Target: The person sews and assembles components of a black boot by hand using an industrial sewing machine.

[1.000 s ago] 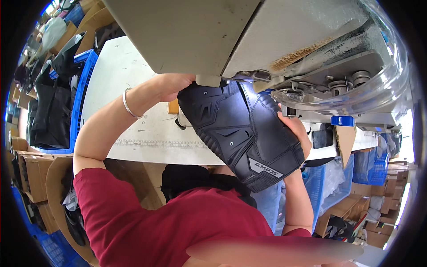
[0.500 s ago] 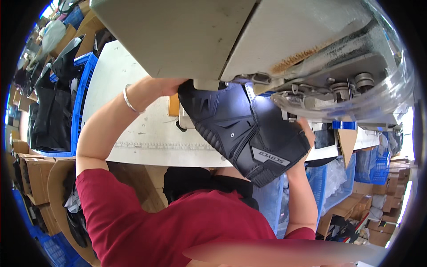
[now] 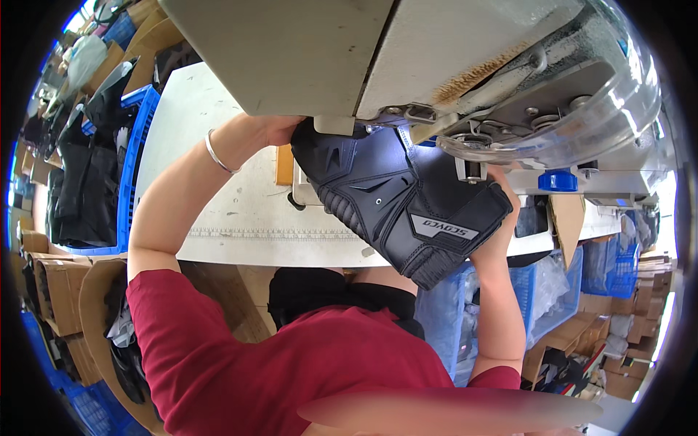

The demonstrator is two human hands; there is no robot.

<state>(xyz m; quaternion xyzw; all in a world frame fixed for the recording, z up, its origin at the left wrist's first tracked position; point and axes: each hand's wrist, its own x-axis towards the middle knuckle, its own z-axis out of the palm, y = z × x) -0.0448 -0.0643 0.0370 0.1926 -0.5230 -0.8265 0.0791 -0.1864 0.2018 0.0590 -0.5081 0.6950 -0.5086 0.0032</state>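
Note:
A black leather boot upper point(image 3: 385, 203) with ribbed, padded panels and a grey label lies slanted under the head of a sewing machine point(image 3: 291, 58). Its upper part is lit by the machine's lamp. At its upper left edge my left hand point(image 3: 280, 129), a silver bangle on the wrist, grips the upper; the fingertips are hidden behind the machine head. My right hand point(image 3: 500, 231) is closed round the right edge of the upper, its fingers mostly behind the leather and the clear guard point(image 3: 552, 149). The needle area cannot be made out.
The white table point(image 3: 211, 211) carries a printed ruler strip along its front. At left stands a blue crate point(image 3: 134, 167) of black boot pieces. Blue crates with plastic bags point(image 3: 545, 291) stand at lower right, and a cardboard box point(image 3: 94, 327) at lower left.
The boot upper has turned slightly, its lower end shifting right and up, with my right hand moving along. My left hand keeps its hold at the upper left edge.

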